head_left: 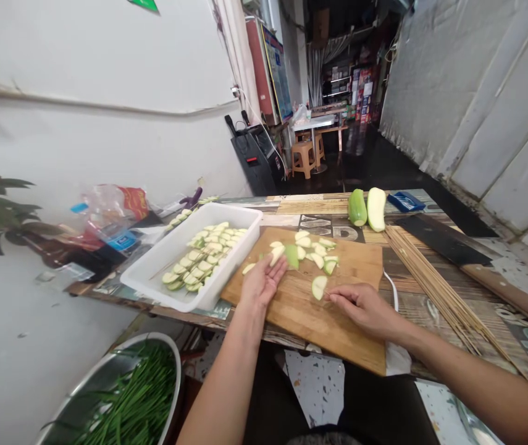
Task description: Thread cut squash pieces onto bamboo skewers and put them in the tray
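My right hand [354, 306] pinches a thin bamboo skewer, which is mostly hidden by the fingers. A half-round zucchini slice [319, 287] is on its tip, just above the wooden cutting board [323, 327]. My left hand [264, 281] is at the board's left part, palm turned up, with a pale zucchini slice [276, 254] between its thumb and fingertips. Loose zucchini pieces [318, 259] are scattered on the board beyond both hands. Left of the board, a white plastic tray [205, 301] holds rows of skewered slices [194, 269].
Bamboo skewers [435, 287] and a large cleaver [449, 244] lie on the right. Zucchini halves [375, 210] and a blue dish [406, 201] are at the table's far side. Bottles and bags [115, 225] stand at left. A metal bowl [176, 358] of green stalks is below.
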### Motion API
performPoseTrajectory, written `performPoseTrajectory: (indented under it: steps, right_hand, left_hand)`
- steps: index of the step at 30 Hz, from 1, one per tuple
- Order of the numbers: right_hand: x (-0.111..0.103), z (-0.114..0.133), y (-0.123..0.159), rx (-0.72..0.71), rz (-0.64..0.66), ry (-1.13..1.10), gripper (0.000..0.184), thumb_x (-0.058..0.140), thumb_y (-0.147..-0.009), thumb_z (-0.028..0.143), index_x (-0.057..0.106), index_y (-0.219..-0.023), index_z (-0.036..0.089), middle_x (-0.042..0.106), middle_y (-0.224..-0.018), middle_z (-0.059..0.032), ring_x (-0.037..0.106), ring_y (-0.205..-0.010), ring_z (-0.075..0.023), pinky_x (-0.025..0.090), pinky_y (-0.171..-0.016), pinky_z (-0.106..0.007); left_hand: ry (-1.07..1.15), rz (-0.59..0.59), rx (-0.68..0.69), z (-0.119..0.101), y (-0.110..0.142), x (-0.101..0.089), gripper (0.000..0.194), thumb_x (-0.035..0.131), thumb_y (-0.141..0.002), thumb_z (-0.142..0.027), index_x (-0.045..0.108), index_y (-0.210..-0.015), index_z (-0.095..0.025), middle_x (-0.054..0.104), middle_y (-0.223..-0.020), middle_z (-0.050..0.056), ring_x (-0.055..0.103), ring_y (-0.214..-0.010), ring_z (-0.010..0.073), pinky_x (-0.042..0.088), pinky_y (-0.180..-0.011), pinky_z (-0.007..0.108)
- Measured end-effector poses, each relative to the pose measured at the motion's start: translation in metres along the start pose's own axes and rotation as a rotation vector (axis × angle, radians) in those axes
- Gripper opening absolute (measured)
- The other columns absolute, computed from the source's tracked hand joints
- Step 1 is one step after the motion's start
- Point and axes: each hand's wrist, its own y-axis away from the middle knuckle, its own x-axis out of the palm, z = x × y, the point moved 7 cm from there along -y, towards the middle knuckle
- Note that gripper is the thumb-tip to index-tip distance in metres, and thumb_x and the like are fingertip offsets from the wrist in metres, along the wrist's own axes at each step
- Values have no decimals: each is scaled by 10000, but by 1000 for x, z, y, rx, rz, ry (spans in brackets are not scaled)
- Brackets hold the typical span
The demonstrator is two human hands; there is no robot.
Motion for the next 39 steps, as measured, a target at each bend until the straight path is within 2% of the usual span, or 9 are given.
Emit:
performPoseTrajectory:
  steps: [12,17,25,33,39]
  right_hand:
    - [-3,1,-1,-15,-61,-50,248,473,-808,275,691,-726,193,639,-608,-21,553,-578,-157,398,-531,-240]
    - [-3,3,0,-20,-41,-3,268,441,-830,267,685,-767,176,650,-656,-28,564,-614,-156,409,-560,-238]
    - [0,-2,1,-25,-31,30,300,408,-850,286,681,-809,168,661,-703,-27,581,-643,-154,417,-574,-228]
    - [-1,-3,1,-47,-59,32,281,428,-837,275,690,-819,175,662,-668,-28,595,-654,-165,425,-575,-228]
    - [-1,0,2,-66,-59,34,277,424,-843,263,688,-842,177,668,-695,-25,591,-650,-156,427,-575,-223]
  left_hand:
    - [-47,-25,46,1,2,0,72,566,-747,-61,570,-815,-81,673,-820,140,657,-792,213,548,-709,310]
    - [-59,-2,39,4,4,7,83,569,-751,-66,584,-832,-63,670,-820,144,659,-767,203,549,-693,295]
    - [84,-21,-37,9,3,15,87,571,-782,-146,575,-860,-109,668,-798,111,657,-762,195,550,-677,314]
    - [169,42,-119,14,3,25,56,532,-812,-152,545,-861,-131,664,-831,100,649,-817,192,545,-722,374]
    - [181,5,-88,14,5,25,79,547,-785,-89,530,-847,-134,657,-827,82,654,-793,185,547,-721,377]
